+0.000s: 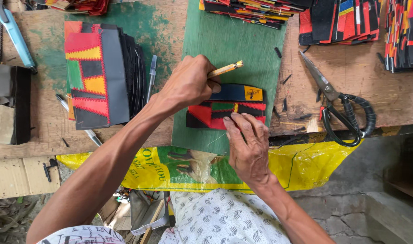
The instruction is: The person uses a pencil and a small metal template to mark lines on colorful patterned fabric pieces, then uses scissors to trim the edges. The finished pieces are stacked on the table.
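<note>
A small patchwork piece (242, 103) of black, red, green, yellow and blue panels lies on a green board (229, 45) on the wooden bench. My left hand (188, 83) grips a thin yellow stick-like tool (226, 68) just above the piece's upper left edge; the tool's working end is hidden by the hand. My right hand (248, 144) rests its fingertips on the piece's lower edge, pressing it flat against the board.
A stack of larger patchwork panels (98, 77) lies at the left beside a pen (151, 74). Black-handled scissors (340, 104) lie at the right. Piles of coloured patches (342, 20) line the far edge. A blue utility knife (16, 38) is at far left. A yellow sack (306, 165) hangs from the bench's front.
</note>
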